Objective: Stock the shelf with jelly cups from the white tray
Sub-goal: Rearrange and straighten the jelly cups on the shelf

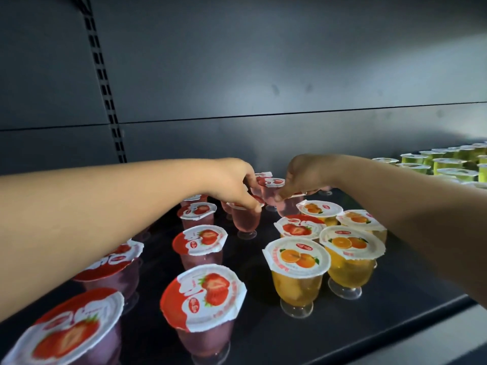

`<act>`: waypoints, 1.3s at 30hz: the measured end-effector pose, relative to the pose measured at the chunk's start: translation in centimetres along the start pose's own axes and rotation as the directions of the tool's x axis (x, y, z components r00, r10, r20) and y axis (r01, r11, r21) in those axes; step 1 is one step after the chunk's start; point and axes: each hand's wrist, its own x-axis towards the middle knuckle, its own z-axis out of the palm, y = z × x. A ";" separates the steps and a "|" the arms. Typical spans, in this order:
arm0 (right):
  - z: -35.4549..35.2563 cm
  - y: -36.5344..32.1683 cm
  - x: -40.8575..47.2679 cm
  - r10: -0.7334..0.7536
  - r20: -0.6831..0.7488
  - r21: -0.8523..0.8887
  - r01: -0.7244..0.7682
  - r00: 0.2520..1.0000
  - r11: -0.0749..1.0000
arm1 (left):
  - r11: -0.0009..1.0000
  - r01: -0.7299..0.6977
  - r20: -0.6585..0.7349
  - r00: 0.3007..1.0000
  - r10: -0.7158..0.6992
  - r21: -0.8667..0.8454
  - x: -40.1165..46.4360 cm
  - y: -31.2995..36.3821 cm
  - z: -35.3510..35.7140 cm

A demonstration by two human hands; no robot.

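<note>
Reaching deep over the dark shelf point(263, 335), both arms stretch toward the back rows of jelly cups. The left hand point(232, 181) has its fingers curled down onto the lid rim of a pink strawberry cup point(246, 217), pinching it from above. The right hand point(303, 177) likewise pinches the lid edge of another pink cup point(288, 206) just beside the first, its fingers bent around it. Between the two hands a further strawberry cup point(271, 187) stands upright, close enough that it crowds both grips.

Around them the shelf is busy. Strawberry cups run in loose rows on the left, the nearest one point(203, 301) large in the foreground, another point(200, 239) behind it and more partly hidden under the left forearm. To the right stands a cluster of orange cups: one at the front point(296, 258), a second point(351, 242) behind it, and two more farther back, with a strawberry-lidded cup point(300, 227) wedged among them, lids touching or overlapping. Far right, near the back panel point(263, 75), rows of green cups point(448, 164) sit well apart from the hands. A slotted upright point(105, 88) runs up the rear wall on the left.
</note>
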 end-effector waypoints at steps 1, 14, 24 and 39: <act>0.1 0.1 0.1 -0.006 0.003 0.008 0.006 1.000 1.000 | 1.000 0.008 -0.004 1.000 -0.008 0.007 0.0 -0.1 0.1; -0.9 -1.1 -4.9 -0.050 -0.225 0.030 0.058 0.973 0.998 | 0.997 0.023 -0.241 0.970 -0.041 -0.075 -5.5 -0.2 -2.4; -0.7 -3.1 -15.8 0.047 -0.353 0.006 -0.048 0.935 0.999 | 0.989 -0.120 -0.353 0.924 0.145 0.091 -15.9 4.1 -3.5; 0.1 -2.0 -23.0 0.109 -0.283 0.017 -0.109 0.953 0.994 | 0.971 -0.140 -0.187 0.966 0.177 0.192 -20.1 6.3 -0.2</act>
